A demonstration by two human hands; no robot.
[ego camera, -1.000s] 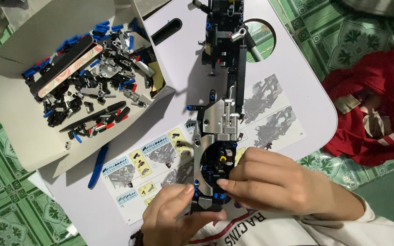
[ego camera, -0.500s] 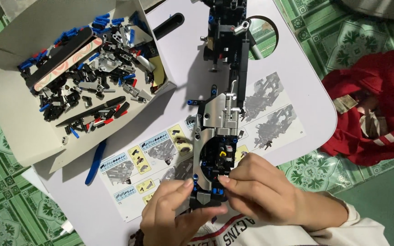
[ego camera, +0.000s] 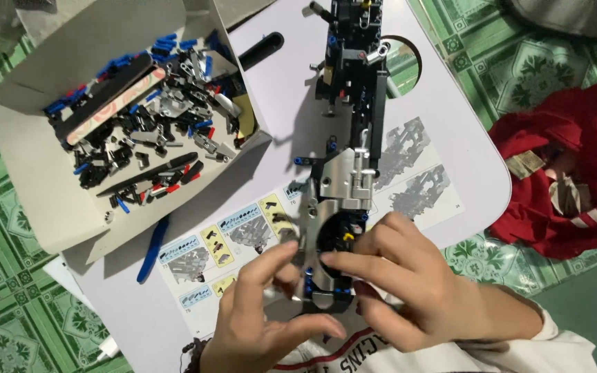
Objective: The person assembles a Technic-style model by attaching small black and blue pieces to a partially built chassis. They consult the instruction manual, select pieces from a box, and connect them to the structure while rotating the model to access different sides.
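A long black and silver building-brick model (ego camera: 349,131) lies lengthwise on a white table (ego camera: 291,103), over an open instruction booklet (ego camera: 243,231). My left hand (ego camera: 260,311) holds the near end of the model from the left, with fingers curled under it. My right hand (ego camera: 399,276) grips the same near end from the right, its fingertips pressing on the dark round section with a small yellow piece. An open cardboard box (ego camera: 50,186) at the left holds several loose black, blue, grey and red parts.
A blue tool (ego camera: 152,250) lies on the table just below the box. A red cloth (ego camera: 568,173) sits on the green patterned floor at the right. A round hole (ego camera: 403,65) in the tabletop shows beside the model's far end.
Both hands have shifted a little along the model's near end, with the left fingers spread wider over it. The view has dipped slightly, so the box and model sit higher.
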